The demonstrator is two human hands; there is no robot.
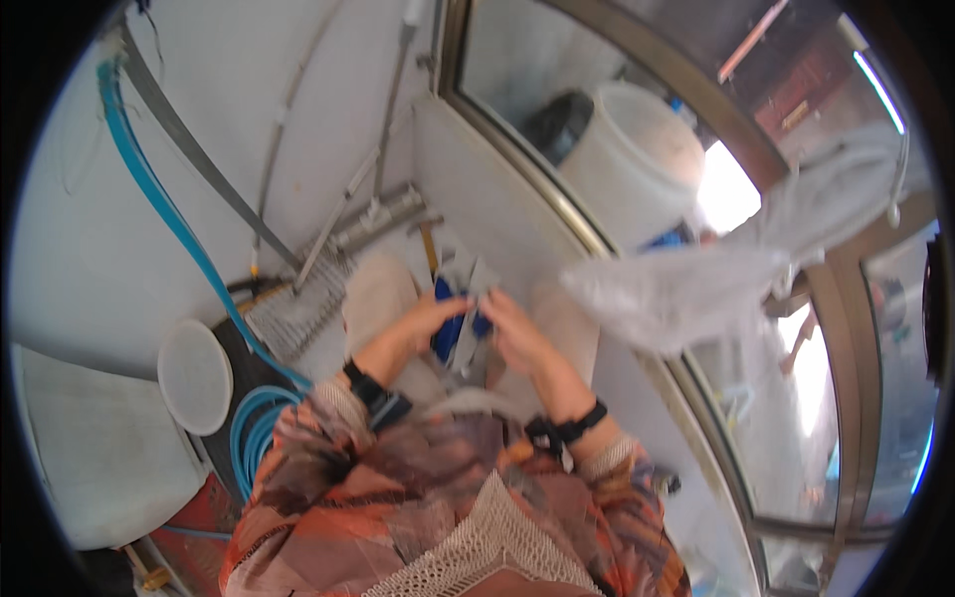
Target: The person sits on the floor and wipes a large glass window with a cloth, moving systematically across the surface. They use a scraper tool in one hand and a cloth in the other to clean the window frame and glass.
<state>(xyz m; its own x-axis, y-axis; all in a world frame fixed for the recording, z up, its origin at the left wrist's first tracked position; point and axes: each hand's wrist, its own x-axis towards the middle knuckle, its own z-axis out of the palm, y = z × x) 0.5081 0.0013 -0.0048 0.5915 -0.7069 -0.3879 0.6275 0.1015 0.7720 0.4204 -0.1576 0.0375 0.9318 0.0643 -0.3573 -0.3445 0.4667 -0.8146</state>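
My left hand (427,319) and my right hand (515,333) are held in front of me over the gap between my knees. Their fingertips nearly meet, and blur hides whether anything is pinched there. A blue item (448,339) shows below and between the hands, beside crumpled white pieces (468,345) whose kind I cannot make out. Just past them lies a hammer-like tool with a yellowish handle (428,246). Black straps (365,384) circle both my wrists.
Long-handled mops lean against the left wall, with a grey mop head (298,306) on the floor. A blue hose (171,209) hangs down to a coil (250,433). Nearby are a white round lid (195,377), a framed window (567,213) and a hanging plastic bag (679,295).
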